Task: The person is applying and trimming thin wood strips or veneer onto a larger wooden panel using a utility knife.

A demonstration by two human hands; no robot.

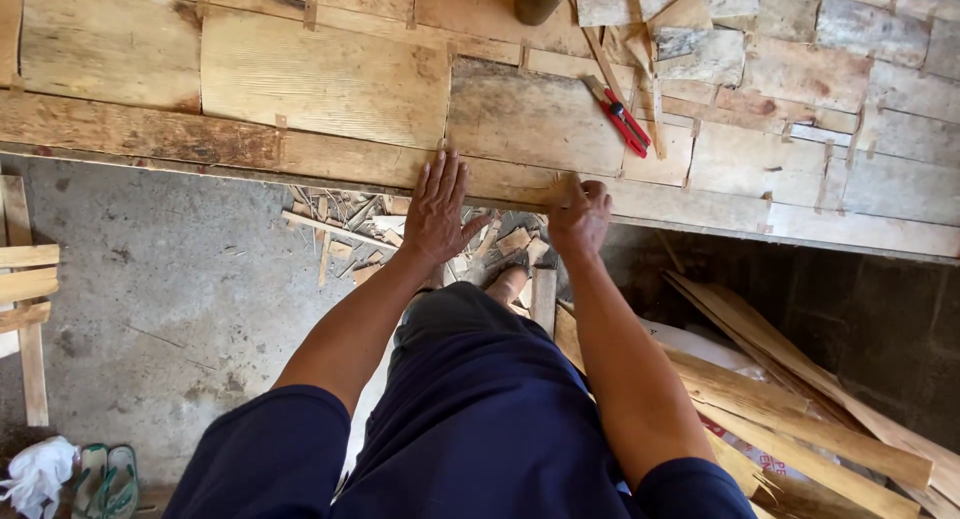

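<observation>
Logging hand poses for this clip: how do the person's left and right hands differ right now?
The left hand lies flat and open, fingers spread, palm down on the wooden board; the right hand is curled, gripping a small wood piece at the board's edge. The left hand sits farther from the red-handled pliers than the right hand. Both are bare and rest at the same front edge.
</observation>
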